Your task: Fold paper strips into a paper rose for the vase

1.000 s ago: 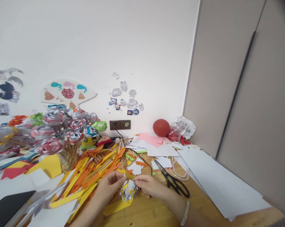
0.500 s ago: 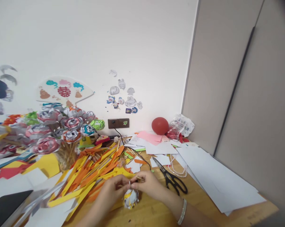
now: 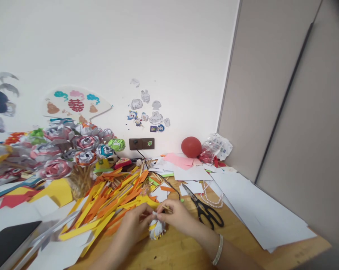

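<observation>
Both my hands meet over a small rolled paper flower point(image 3: 156, 228) of white, grey and yellow strips, held just above the wooden table point(image 3: 186, 255). My left hand point(image 3: 134, 223) pinches its top from the left. My right hand point(image 3: 177, 216) pinches the same top from the right, with a thin wooden stick point(image 3: 166, 207) between its fingers. A silver bracelet point(image 3: 217, 249) sits on my right wrist.
Black scissors point(image 3: 204, 212) lie just right of my hands. A heap of orange and yellow paper strips point(image 3: 110, 202) spreads to the left, behind it a bunch of paper roses point(image 3: 70, 150). White sheets point(image 3: 256, 213), a pearl string point(image 3: 211, 195), a red ball point(image 3: 191, 147) and a wall socket point(image 3: 141, 143) lie beyond.
My hands have closed in on the top of the paper flower, and a stick now shows at my right fingers. The view has shifted slightly downward.
</observation>
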A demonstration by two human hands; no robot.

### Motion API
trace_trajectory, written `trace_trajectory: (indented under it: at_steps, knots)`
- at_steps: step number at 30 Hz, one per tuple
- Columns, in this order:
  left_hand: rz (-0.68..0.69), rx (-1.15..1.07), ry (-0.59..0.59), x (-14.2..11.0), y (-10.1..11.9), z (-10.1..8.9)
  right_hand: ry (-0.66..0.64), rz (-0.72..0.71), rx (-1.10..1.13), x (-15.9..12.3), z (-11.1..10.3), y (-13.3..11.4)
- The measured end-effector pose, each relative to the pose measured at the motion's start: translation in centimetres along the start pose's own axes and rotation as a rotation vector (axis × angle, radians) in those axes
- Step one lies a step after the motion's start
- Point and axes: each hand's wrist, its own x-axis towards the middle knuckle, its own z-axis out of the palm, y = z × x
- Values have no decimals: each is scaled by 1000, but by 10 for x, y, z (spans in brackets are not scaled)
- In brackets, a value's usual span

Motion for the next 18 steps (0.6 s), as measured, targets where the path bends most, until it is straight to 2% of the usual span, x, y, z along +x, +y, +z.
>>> trace_trajectory:
  at_steps: [6, 11, 18]
  knots:
    - [-35, -98, -86, 4, -7, 0, -73, 61, 97, 1, -3, -4]
    - [-96, -144, -186, 7, -21, 5, -190, 220, 117, 4, -7, 0]
    - [-154, -141, -281, 9, -31, 8, -164, 255, 23, 7, -7, 20]
